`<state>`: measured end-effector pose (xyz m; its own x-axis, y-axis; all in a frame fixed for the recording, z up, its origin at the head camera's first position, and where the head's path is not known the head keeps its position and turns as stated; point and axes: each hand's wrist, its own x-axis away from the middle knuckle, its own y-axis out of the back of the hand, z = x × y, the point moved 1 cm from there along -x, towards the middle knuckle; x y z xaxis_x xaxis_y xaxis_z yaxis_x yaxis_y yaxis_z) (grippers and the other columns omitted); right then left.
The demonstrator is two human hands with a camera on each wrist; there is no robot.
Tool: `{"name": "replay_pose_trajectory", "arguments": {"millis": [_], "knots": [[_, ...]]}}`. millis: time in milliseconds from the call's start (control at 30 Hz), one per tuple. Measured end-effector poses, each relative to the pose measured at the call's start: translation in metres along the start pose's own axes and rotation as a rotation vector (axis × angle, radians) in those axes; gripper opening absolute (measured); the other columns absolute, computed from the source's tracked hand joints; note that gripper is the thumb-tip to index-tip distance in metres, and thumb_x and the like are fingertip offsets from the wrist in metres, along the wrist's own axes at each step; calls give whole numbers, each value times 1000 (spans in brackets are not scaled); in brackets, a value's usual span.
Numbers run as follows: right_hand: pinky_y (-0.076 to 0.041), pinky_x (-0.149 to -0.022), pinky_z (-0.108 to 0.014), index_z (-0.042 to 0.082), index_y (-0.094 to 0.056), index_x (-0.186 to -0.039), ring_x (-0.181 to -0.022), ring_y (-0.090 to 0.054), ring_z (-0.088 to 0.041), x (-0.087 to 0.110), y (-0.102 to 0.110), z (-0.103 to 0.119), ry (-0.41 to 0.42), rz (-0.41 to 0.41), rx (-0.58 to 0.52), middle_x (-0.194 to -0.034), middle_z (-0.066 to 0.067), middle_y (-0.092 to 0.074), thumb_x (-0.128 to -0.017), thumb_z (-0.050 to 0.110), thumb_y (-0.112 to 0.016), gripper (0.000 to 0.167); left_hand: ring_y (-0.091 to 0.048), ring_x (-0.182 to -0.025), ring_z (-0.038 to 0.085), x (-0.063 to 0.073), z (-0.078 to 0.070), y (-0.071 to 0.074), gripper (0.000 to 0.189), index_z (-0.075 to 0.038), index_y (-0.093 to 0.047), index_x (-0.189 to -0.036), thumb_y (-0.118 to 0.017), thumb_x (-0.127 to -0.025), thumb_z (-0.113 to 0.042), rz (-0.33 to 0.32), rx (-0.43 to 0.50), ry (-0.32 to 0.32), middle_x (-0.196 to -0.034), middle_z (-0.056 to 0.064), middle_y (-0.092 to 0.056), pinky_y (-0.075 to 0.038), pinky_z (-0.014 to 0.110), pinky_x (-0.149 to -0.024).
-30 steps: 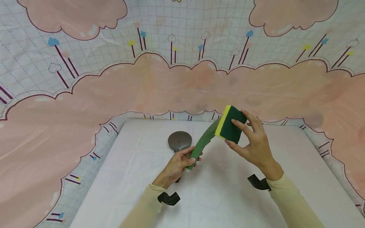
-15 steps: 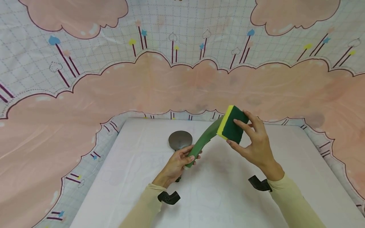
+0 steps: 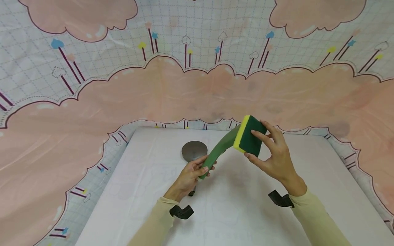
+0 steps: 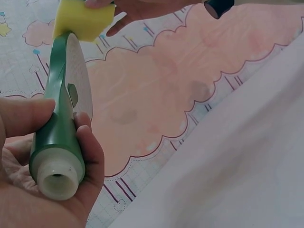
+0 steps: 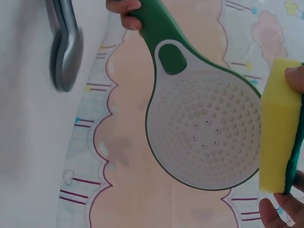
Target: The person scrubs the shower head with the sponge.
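Observation:
My left hand (image 3: 187, 177) grips the handle of a green shower head (image 3: 220, 147), with the thumb along the top and fingers curled beneath. Its white hollow handle end (image 4: 58, 181) points back at the left wrist camera. The round white spray face (image 5: 202, 135), dotted with nozzles, shows fully in the right wrist view. Between thumb and fingertips, my right hand (image 3: 278, 155) holds a yellow and dark green sponge (image 3: 253, 136), its yellow side against the rim of the head. In the head view the sponge hides the far end of the shower head.
A grey shower head (image 3: 194, 150) lies on the white table (image 3: 240, 205) behind my left hand, which hides part of its handle. A patterned cloth (image 3: 184, 92) with pink clouds hangs behind the table.
The near end of the green shower head has risen slightly with my left hand. The sponge has shifted only a little and stays at the head's rim.

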<state>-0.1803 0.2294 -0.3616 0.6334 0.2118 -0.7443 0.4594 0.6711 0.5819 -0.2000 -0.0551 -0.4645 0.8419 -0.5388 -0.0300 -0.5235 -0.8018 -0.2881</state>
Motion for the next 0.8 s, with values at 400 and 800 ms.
{"name": "replay_pose_trajectory", "arguments": {"millis": [400,800], "knots": [[-34,-97,-4,11,-61,-132,-133,-44,-38,-4,11,-11,-69,8,-89,-152,-13,-42,-71,21,-83,66,-62,-107,11,5,-2,7,55,1,-35,-150,-54,-99,-7,37,-4,-58,-130,13,-61,-51,21,-84],[-33,-99,-5,10,-63,-131,-132,-42,-37,-2,7,-4,-30,-2,-76,-153,-15,-40,-74,33,-83,64,-63,-104,9,4,-2,4,54,3,-34,-149,-53,-100,-8,42,39,-41,-127,11,-63,-52,20,-83]]}}
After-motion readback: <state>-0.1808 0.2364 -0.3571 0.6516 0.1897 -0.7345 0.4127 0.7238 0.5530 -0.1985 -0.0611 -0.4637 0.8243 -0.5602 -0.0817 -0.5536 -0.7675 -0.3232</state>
